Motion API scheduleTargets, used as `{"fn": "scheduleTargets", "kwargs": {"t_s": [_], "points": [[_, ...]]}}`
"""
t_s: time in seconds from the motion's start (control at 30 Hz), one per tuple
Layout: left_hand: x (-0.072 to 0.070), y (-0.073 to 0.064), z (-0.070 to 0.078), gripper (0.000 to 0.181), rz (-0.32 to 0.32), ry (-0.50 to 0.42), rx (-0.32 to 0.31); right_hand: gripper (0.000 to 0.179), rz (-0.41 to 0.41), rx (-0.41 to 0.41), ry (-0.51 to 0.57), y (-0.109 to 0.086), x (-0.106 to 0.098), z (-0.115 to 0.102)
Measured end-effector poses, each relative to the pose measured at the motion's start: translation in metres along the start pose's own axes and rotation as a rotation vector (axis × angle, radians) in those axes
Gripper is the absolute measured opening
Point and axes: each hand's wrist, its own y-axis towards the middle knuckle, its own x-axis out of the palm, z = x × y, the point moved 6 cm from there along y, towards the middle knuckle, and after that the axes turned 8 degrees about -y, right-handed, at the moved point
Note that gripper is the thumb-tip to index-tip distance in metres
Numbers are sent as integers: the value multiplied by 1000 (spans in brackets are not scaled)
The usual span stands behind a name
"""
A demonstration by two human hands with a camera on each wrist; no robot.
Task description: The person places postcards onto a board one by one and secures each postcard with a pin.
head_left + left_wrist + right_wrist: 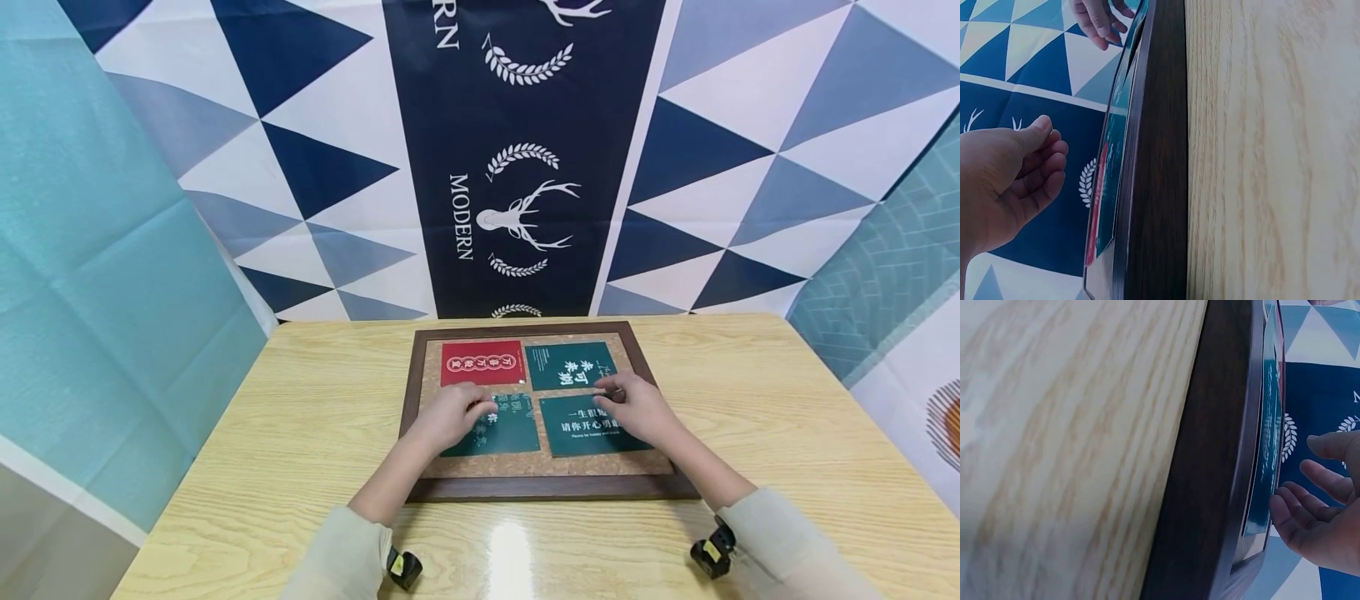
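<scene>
A brown-framed cork board (pixel 555 488) lies on the wooden table. On it are a red card (pixel 480 363) at upper left and a dark green card (pixel 547 367) at upper right. A second green card (pixel 517 435) sits at lower left, a third (pixel 581 442) at lower right. My left hand (pixel 453 414) is over the lower-left card, thumb against curled index finger; anything tiny between them is hidden. My right hand (pixel 636 408) is above the right edge of the lower-right card. Its thumb and index finger (pixel 1329 480) stand apart, with nothing visible between them.
Wood-grain tabletop (pixel 315 400) surrounds the board. Behind it hangs a patterned cloth (pixel 517 167) with triangles and a deer print; teal cloth (pixel 112 250) hangs at the left. A black wrist camera (pixel 405 569) is on the left wrist, another (pixel 711 550) on the right.
</scene>
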Motion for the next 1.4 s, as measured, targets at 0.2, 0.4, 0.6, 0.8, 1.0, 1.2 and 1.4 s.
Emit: {"fn": "scheduleTargets", "kwargs": {"t_s": [0.2, 0.4, 0.6, 0.8, 1.0, 1.2, 1.4], "points": [[2, 2, 3, 19, 0, 14, -6, 30, -11, -9, -12, 0, 4, -2], [7, 4, 4, 21, -13, 12, -17, 31, -29, -23, -26, -1, 7, -6], [13, 9, 4, 20, -31, -45, -31, 31, -37, -43, -45, -1, 8, -10], [19, 14, 6, 18, -49, -97, -16, 30, -38, -53, -76, 0, 11, -10], [24, 18, 9, 16, -46, -141, -10, 32, -37, -76, -100, 0, 12, -11], [30, 23, 9, 19, -46, -167, -13, 32, -46, -70, -115, 1, 14, -11], [38, 29, 9, 21, -60, -193, -45, 33, -55, -55, -127, 3, 15, -11]]}}
